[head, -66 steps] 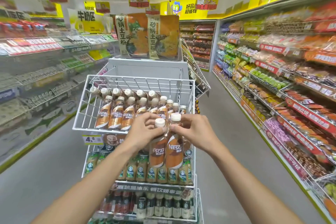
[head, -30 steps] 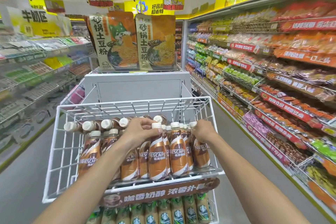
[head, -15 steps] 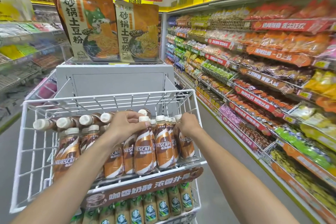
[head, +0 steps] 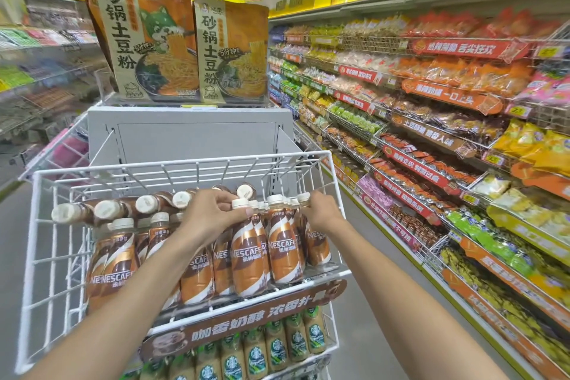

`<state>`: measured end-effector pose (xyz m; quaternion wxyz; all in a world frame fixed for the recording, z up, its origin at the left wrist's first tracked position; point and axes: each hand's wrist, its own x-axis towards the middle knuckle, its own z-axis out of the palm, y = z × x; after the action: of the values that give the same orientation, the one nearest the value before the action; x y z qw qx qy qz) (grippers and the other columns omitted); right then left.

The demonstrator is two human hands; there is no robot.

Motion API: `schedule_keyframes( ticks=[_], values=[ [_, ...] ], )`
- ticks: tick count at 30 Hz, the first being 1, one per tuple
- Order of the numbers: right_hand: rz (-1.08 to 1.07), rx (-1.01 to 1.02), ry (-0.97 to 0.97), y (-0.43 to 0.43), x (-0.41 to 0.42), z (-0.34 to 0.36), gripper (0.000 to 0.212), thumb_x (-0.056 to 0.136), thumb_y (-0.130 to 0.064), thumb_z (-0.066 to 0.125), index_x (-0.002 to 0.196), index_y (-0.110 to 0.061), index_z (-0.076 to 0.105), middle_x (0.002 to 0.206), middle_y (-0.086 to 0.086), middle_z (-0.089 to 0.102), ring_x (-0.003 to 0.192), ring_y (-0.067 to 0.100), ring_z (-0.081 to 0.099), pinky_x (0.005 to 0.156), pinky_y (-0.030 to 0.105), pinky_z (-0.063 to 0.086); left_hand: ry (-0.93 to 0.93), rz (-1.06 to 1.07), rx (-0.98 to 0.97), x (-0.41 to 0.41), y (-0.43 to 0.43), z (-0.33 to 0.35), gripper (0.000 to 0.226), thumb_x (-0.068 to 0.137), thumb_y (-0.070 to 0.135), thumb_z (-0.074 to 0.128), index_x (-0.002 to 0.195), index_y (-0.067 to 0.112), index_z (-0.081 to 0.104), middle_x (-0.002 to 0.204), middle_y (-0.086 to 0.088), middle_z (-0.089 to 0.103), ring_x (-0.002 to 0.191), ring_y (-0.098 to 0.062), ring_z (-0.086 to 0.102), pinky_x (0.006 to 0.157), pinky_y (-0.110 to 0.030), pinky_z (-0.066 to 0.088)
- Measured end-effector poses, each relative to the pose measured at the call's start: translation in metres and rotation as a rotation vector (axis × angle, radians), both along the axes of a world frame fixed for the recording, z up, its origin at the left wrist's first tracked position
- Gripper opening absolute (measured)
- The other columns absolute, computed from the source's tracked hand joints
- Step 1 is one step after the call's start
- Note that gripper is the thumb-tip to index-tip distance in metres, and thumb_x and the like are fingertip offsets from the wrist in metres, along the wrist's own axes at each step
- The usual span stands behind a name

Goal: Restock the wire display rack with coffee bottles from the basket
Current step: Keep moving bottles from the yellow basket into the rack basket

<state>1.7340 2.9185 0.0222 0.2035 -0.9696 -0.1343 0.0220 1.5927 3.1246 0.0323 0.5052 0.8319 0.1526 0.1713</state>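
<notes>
Coffee bottles (head: pixel 282 248) stand packed in the top tier of the white wire display rack (head: pixel 46 244), brown and orange with white caps; a far row lies tipped on its side, caps pointing left and toward me. My forearms hide several of the near bottles, and I cannot see the basket from here. The lower edge cuts off the tier below, where green-labelled bottles (head: pixel 296 338) show only their upper halves.

My left hand (head: pixel 212 214) reaches in over the middle of the row, fingers curled round the neck and cap of one upright bottle, thumb pressed at its shoulder. My right hand (head: pixel 320 210) sits at the right end, fingers bent over the cap of the last bottle there; whether it truly pinches the cap I cannot tell, since the hand's back covers the fingertips.

Labels read NESCAFE, with small Chinese print beneath that is hard to read. A brown sign strip (head: pixel 246 318) on the rack's near rail reads 咖香奶醇 浓香扑, its end hidden. Beyond, two noodle packets (head: pixel 191 46) read 砂锅土豆粉. Snack shelves (head: pixel 447 120) line the right side, blurred.
</notes>
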Motion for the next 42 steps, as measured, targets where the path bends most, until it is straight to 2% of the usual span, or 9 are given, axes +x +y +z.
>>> schedule_keyframes(
  ticks=[8,13,17,21,24,26,31,35,42],
  values=[
    [-0.031,0.040,-0.008,0.000,-0.001,-0.005,0.025,0.105,-0.015,0.060,0.122,0.002,0.057,0.116,0.022,0.067,0.090,0.034,0.060,0.070,0.036,0.043,0.005,0.022,0.043,-0.004,-0.001,0.002,0.032,0.066,0.044,0.094,0.084,0.030,0.072,0.089,0.013,0.072,0.099,-0.013,0.070,0.093,-0.043,0.059],
    [-0.021,0.090,-0.043,-0.002,-0.003,-0.007,0.019,0.105,-0.018,0.061,0.113,-0.001,0.057,0.113,0.019,0.068,0.091,0.032,0.060,0.067,0.035,0.044,-0.036,0.053,0.117,-0.009,-0.002,0.003,0.050,0.071,0.047,0.091,0.108,0.016,0.079,0.100,0.003,0.077,0.095,-0.010,0.071,0.086,-0.032,0.059],
    [0.054,0.159,-0.129,-0.013,-0.014,-0.002,0.030,0.106,-0.030,0.058,0.116,-0.002,0.057,0.117,0.018,0.066,0.104,0.034,0.063,0.084,0.042,0.052,-0.089,0.062,0.449,-0.021,0.000,0.018,0.039,0.085,0.053,0.076,0.109,0.022,0.078,0.102,0.004,0.080,0.089,-0.009,0.071,0.084,-0.033,0.061],
    [0.158,0.046,-0.126,-0.028,-0.030,0.019,0.048,0.107,-0.040,0.051,0.129,0.001,0.058,0.130,0.019,0.064,0.120,0.037,0.061,0.098,0.045,0.051,-0.104,-0.076,0.866,-0.032,-0.016,0.029,0.056,0.092,0.064,0.056,0.133,0.026,0.063,0.124,0.001,0.071,0.111,-0.020,0.068,0.087,-0.036,0.056],
    [0.224,-0.016,-0.126,-0.046,-0.048,0.037,0.056,0.106,-0.047,0.051,0.135,0.000,0.060,0.139,0.019,0.064,0.129,0.036,0.060,0.106,0.047,0.050,-0.072,-0.233,1.050,-0.030,-0.041,0.031,0.073,0.095,0.068,0.046,0.152,0.023,0.041,0.153,-0.005,0.051,0.139,-0.025,0.049,0.110,-0.044,0.048],
    [0.249,-0.051,-0.173,-0.065,-0.063,0.044,0.061,0.106,-0.049,0.051,0.146,-0.004,0.054,0.150,0.016,0.057,0.140,0.033,0.052,0.115,0.047,0.043,-0.089,-0.288,1.118,-0.024,-0.061,0.032,0.072,0.096,0.066,0.044,0.152,0.020,0.040,0.155,-0.009,0.047,0.142,-0.028,0.045,0.115,-0.045,0.043],
    [0.189,-0.189,-0.189,-0.142,-0.102,0.046,0.067,0.106,-0.050,0.051,0.158,-0.012,0.036,0.161,0.018,0.040,0.149,0.035,0.036,0.122,0.048,0.033,-0.124,-0.406,1.247,-0.015,-0.136,0.027,0.064,0.098,0.064,0.043,0.141,0.016,0.046,0.135,-0.009,0.054,0.129,-0.029,0.050,0.108,-0.044,0.042],
    [0.013,-0.251,-0.173,-0.244,-0.136,0.036,0.074,0.104,-0.055,0.049,0.163,-0.015,0.027,0.168,0.014,0.027,0.154,0.036,0.025,0.125,0.052,0.029,-0.121,-0.525,1.349,-0.011,-0.216,0.020,0.071,0.098,0.063,0.041,0.148,0.013,0.041,0.144,-0.011,0.051,0.135,-0.031,0.046,0.112,-0.044,0.039],
    [-0.370,-0.336,-0.088,-0.486,-0.244,0.009,0.073,0.104,-0.057,0.046,0.162,-0.018,0.027,0.163,0.015,0.031,0.150,0.039,0.031,0.119,0.054,0.036,-0.282,-0.855,1.289,-0.038,-0.470,0.015,0.071,0.099,0.061,0.045,0.151,0.012,0.038,0.145,-0.013,0.050,0.136,-0.033,0.044,0.115,-0.045,0.037]
  ],
)
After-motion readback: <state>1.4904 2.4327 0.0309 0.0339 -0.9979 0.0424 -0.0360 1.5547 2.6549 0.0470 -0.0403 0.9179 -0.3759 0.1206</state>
